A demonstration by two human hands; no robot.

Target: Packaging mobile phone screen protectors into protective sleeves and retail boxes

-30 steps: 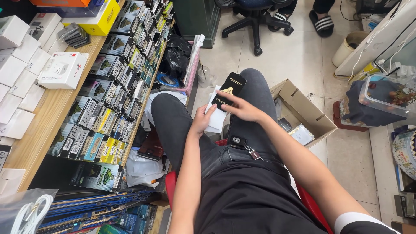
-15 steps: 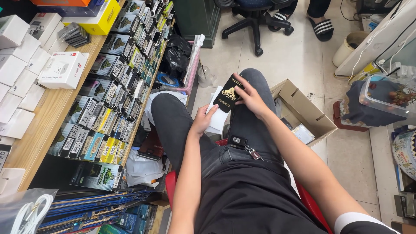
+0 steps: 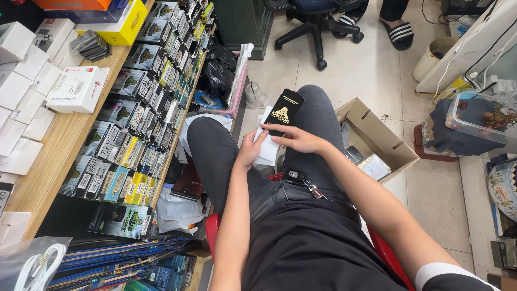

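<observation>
From where I watch, the left hand (image 3: 251, 148) has its grip closed on the lower edge of a small stack of white cards (image 3: 266, 141), thumb on top, holding the stack steady over the gap between the knees so it cannot slide down to the floor. The right hand (image 3: 299, 139) lies across the stack with its fingers flat and only loosely curled, pressing the bottom end of a black packet with a gold emblem (image 3: 284, 110) against the white cards; I judge it pins the packet rather than pinching it, since the fingers are laid over it and not wrapped around. The packet stands nearly upright along the right thigh, its printed face turned to the camera, likely so that it can be read.

A car key fob (image 3: 295, 174) rests on the lap, close to the body, out of the hands' way. An open cardboard box (image 3: 383, 138) sits on the floor just beside the right leg, within reach. To the left, the wooden table (image 3: 54, 145) carries rows of packaged goods (image 3: 141, 108) set on edge
</observation>
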